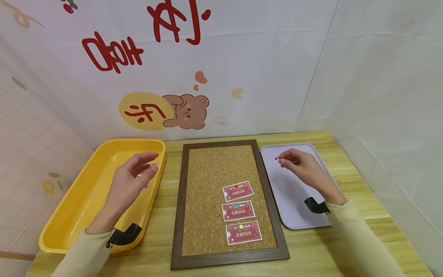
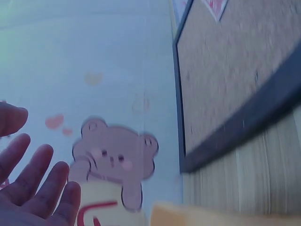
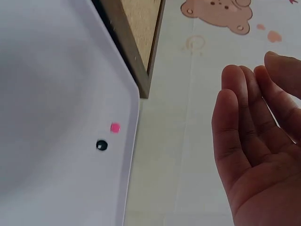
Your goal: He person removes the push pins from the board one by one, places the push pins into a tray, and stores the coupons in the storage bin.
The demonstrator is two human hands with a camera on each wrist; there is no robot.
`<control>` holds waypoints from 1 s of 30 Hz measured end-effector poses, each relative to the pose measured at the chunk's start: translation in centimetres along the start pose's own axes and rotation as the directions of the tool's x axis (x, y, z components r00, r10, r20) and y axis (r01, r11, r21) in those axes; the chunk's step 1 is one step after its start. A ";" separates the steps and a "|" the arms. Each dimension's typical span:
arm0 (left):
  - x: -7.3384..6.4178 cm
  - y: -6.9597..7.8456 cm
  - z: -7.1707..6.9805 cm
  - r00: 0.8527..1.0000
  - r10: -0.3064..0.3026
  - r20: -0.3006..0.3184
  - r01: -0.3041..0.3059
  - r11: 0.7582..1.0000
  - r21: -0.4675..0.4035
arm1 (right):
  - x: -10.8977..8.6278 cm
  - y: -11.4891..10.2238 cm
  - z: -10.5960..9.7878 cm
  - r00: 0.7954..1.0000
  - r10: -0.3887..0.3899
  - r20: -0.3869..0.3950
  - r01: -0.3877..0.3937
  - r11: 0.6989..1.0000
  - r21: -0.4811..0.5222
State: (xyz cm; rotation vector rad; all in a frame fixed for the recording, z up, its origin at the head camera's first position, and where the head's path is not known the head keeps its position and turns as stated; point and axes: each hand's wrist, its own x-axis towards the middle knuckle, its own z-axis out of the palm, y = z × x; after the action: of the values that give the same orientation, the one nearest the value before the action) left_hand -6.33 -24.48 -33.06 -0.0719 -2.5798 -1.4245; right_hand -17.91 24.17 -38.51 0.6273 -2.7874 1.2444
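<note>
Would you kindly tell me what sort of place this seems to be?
Probably an indoor tabletop craft corner or small staged booth: a wood-grain table holds a framed cork board with pinned coupons, against a backdrop printed with a cartoon bear.

Both forearms (image 1: pixel 360 234) are being stretched forward. The left hand (image 1: pixel 124 182) is being held with thumb (image 2: pixel 10 118) and fingers (image 2: pixel 35 174) parted; the right hand (image 1: pixel 306 166) is being held with fingers gently bent.

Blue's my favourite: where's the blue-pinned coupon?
In the head view, the blue-pinned coupon lies right of centre on the corkboard, between the red-pinned coupon and yellow-pinned coupon.
</note>
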 end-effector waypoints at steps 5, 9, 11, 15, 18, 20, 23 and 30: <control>-0.3 1.0 1.8 0.998 0.067 0.002 -0.066 0.996 -0.065 | -0.4 -1.0 1.0 1.000 -0.013 0.015 0.013 1.000 0.006; -0.5 1.4 3.2 0.995 0.099 0.020 -0.095 0.986 -0.137 | -0.7 -1.7 1.9 0.999 -0.046 0.018 0.046 0.999 0.001; -0.6 1.5 3.9 0.995 0.093 0.043 -0.084 0.983 -0.163 | -0.8 -2.1 2.3 0.997 -0.071 0.022 0.071 0.997 0.005; -0.8 1.7 5.4 0.992 0.066 0.110 -0.044 0.981 -0.190 | -1.0 -2.8 3.1 0.993 -0.109 0.042 0.109 0.994 0.019; -0.9 1.9 6.5 0.986 0.050 0.161 -0.016 0.978 -0.209 | -1.0 -3.1 3.7 0.990 -0.128 0.056 0.126 0.992 0.032; -0.9 2.0 7.3 0.981 0.040 0.192 0.004 0.976 -0.219 | -1.0 -3.3 4.1 0.988 -0.138 0.065 0.135 0.990 0.041; -1.1 2.0 8.3 0.970 0.026 0.241 0.033 0.971 -0.236 | -0.9 -3.5 4.7 0.985 -0.150 0.088 0.146 0.988 0.055; -0.8 1.7 10.6 0.946 -0.011 0.324 0.108 0.953 -0.283 | -0.5 -4.0 5.9 0.975 -0.172 0.139 0.159 0.982 0.102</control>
State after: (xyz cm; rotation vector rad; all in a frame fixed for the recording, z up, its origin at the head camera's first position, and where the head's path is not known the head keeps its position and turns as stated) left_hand -6.84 -14.60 -37.24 -0.2924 -2.6001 -1.9633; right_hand -15.18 17.70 -39.79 0.9747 -2.7345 1.3467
